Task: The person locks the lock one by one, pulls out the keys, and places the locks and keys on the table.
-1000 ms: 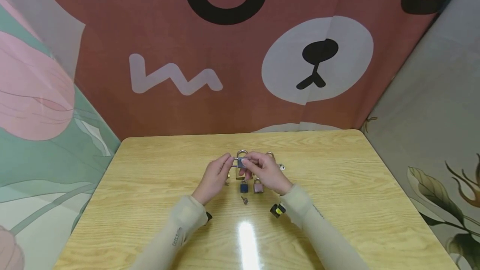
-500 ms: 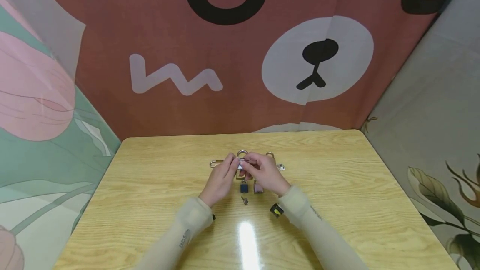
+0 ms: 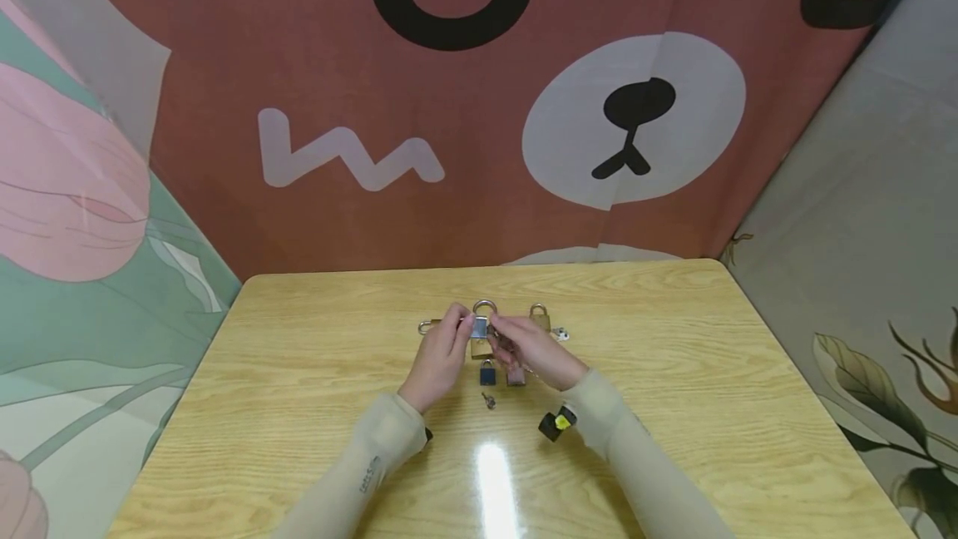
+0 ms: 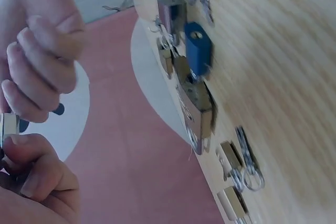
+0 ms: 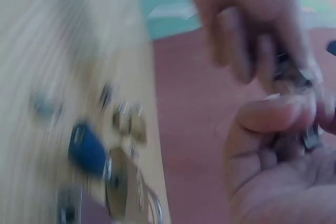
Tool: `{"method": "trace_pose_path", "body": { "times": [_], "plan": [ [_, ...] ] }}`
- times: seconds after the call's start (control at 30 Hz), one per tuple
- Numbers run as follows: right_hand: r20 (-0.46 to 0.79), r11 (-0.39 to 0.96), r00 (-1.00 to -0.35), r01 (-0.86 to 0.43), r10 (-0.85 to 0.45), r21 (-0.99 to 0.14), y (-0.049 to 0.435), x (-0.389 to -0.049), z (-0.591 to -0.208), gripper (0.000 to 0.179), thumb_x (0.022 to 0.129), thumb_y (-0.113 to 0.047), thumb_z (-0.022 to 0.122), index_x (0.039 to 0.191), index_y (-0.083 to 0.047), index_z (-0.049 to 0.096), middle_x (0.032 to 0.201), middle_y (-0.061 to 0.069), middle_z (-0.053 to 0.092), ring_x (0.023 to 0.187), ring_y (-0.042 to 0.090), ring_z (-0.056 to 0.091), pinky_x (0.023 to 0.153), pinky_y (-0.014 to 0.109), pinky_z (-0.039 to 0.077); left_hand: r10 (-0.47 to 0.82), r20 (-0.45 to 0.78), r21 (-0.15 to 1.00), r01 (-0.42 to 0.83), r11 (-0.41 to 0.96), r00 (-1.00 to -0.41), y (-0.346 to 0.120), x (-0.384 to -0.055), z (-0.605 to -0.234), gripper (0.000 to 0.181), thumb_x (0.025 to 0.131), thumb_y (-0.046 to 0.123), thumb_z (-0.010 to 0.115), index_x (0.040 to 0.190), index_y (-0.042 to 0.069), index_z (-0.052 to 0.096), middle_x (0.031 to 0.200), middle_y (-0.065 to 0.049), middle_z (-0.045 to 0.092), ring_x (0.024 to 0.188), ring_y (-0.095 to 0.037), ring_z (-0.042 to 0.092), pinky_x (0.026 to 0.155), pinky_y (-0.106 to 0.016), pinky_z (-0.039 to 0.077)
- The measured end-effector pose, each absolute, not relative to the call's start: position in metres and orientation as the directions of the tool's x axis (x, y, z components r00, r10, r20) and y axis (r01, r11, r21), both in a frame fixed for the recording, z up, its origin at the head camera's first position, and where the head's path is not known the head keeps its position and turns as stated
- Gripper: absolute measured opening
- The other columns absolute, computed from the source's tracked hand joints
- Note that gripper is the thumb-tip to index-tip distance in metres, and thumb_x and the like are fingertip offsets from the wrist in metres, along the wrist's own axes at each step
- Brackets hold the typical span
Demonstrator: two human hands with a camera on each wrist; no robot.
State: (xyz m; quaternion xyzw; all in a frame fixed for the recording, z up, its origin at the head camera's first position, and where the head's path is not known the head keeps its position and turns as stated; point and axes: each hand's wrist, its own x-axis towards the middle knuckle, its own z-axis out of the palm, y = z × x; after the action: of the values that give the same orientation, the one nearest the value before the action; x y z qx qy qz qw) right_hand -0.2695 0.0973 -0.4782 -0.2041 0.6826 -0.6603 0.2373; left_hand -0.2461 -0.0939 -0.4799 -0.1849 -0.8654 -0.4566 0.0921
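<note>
A silver padlock (image 3: 480, 328) is held up above the table between both hands. My left hand (image 3: 437, 360) pinches it from the shackle side, and those fingers cover the shackle. At the other end of its body, the curled fingers of my right hand (image 3: 542, 349) pinch a small dark metal piece that looks like a key; most of it is hidden. Below the hands lie a large brass padlock (image 3: 481, 350), a blue padlock (image 3: 487, 374) and a pink padlock (image 3: 516, 377). In the left wrist view the blue padlock (image 4: 198, 50) shows its keyhole upward.
A brass padlock (image 3: 540, 319) lies behind my right hand, with keys (image 3: 561, 333) beside it. Another padlock's shackle (image 3: 424, 327) sticks out left of my left hand. Loose keys (image 3: 489, 401) lie nearer me on the wooden table (image 3: 314, 406). A printed curtain (image 3: 479, 223) hangs behind.
My left hand has moved right and taken hold of the silver padlock. My right hand has shifted off its body to the right-hand end, with the dark metal piece now showing in its fingers.
</note>
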Motion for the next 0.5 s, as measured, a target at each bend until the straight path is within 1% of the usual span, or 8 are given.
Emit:
{"method": "trace_pose_path", "body": {
  "times": [0.1, 0.13, 0.2, 0.27, 0.33, 0.43, 0.5],
  "plan": [
    [-0.116, -0.004, -0.781, 0.151, -0.613, -0.989, 0.0997, -0.2706, -0.4795, 0.041, 0.112, -0.039, 0.043, 0.084, -0.009, 0.047, 0.07, -0.002, 0.041, 0.062, 0.012, 0.04, 0.06, 0.028, 0.038, 0.236, 0.342, 0.731, 0.415, 0.541, -0.91, -0.0938, -0.2464, -0.4813, 0.021, 0.113, 0.02, 0.043, 0.107, 0.005, 0.057, 0.076, 0.001, 0.053, 0.065, -0.012, 0.045, 0.061, -0.027, 0.041],
    [-0.124, -0.017, -0.777, 0.17, -0.617, -0.985, 0.1004, -0.2706, -0.4798, 0.037, 0.112, -0.037, 0.044, 0.085, -0.011, 0.046, 0.071, -0.003, 0.04, 0.062, 0.012, 0.039, 0.06, 0.028, 0.037, 0.237, 0.344, 0.726, 0.417, 0.547, -0.909, -0.0939, -0.2466, -0.4816, 0.021, 0.113, 0.02, 0.042, 0.107, 0.005, 0.057, 0.075, 0.002, 0.052, 0.065, -0.012, 0.045, 0.06, -0.027, 0.04],
    [-0.109, -0.03, -0.779, 0.162, -0.617, -0.986, 0.1016, -0.271, -0.4804, 0.031, 0.112, -0.033, 0.045, 0.09, -0.011, 0.048, 0.074, -0.002, 0.042, 0.064, 0.012, 0.039, 0.06, 0.027, 0.038, 0.238, 0.345, 0.725, 0.419, 0.547, -0.908, -0.0942, -0.2467, -0.4815, 0.022, 0.113, 0.02, 0.042, 0.107, 0.005, 0.057, 0.074, 0.002, 0.051, 0.064, -0.011, 0.044, 0.059, -0.027, 0.04],
    [-0.061, -0.005, -0.794, 0.081, -0.605, -0.997, 0.1027, -0.2708, -0.4802, 0.026, 0.112, -0.03, 0.047, 0.096, -0.01, 0.051, 0.077, 0.001, 0.045, 0.065, 0.012, 0.042, 0.058, 0.027, 0.04, 0.239, 0.341, 0.728, 0.417, 0.544, -0.909, -0.0948, -0.247, -0.4814, 0.024, 0.113, 0.021, 0.041, 0.108, 0.005, 0.057, 0.074, 0.002, 0.05, 0.063, -0.011, 0.043, 0.059, -0.027, 0.039],
    [0.005, 0.048, -0.81, -0.042, -0.587, -0.998, 0.1031, -0.2707, -0.4799, 0.022, 0.112, -0.028, 0.048, 0.1, -0.01, 0.054, 0.08, 0.009, 0.05, 0.065, 0.013, 0.046, 0.054, 0.03, 0.046, 0.24, 0.332, 0.735, 0.41, 0.54, -0.912, -0.0954, -0.2472, -0.4811, 0.025, 0.114, 0.022, 0.04, 0.108, 0.005, 0.057, 0.074, 0.002, 0.049, 0.063, -0.012, 0.043, 0.059, -0.027, 0.039],
    [0.104, 0.155, -0.828, -0.225, -0.552, -0.962, 0.1026, -0.2707, -0.48, 0.019, 0.111, -0.026, 0.051, 0.102, -0.011, 0.059, 0.083, 0.021, 0.055, 0.062, 0.016, 0.052, 0.05, 0.039, 0.052, 0.237, 0.312, 0.748, 0.392, 0.536, -0.92, -0.0963, -0.2477, -0.4813, 0.025, 0.114, 0.023, 0.039, 0.108, 0.005, 0.057, 0.073, 0.002, 0.048, 0.064, -0.012, 0.042, 0.06, -0.026, 0.039],
    [0.141, 0.187, -0.831, -0.28, -0.539, -0.942, 0.1019, -0.2706, -0.4798, 0.018, 0.11, -0.024, 0.052, 0.102, -0.011, 0.061, 0.086, 0.028, 0.056, 0.06, 0.02, 0.054, 0.049, 0.046, 0.054, 0.233, 0.304, 0.753, 0.383, 0.535, -0.924, -0.0966, -0.248, -0.4816, 0.025, 0.114, 0.022, 0.04, 0.108, 0.005, 0.057, 0.074, 0.002, 0.047, 0.065, -0.012, 0.042, 0.061, -0.027, 0.04]
  ]
}}
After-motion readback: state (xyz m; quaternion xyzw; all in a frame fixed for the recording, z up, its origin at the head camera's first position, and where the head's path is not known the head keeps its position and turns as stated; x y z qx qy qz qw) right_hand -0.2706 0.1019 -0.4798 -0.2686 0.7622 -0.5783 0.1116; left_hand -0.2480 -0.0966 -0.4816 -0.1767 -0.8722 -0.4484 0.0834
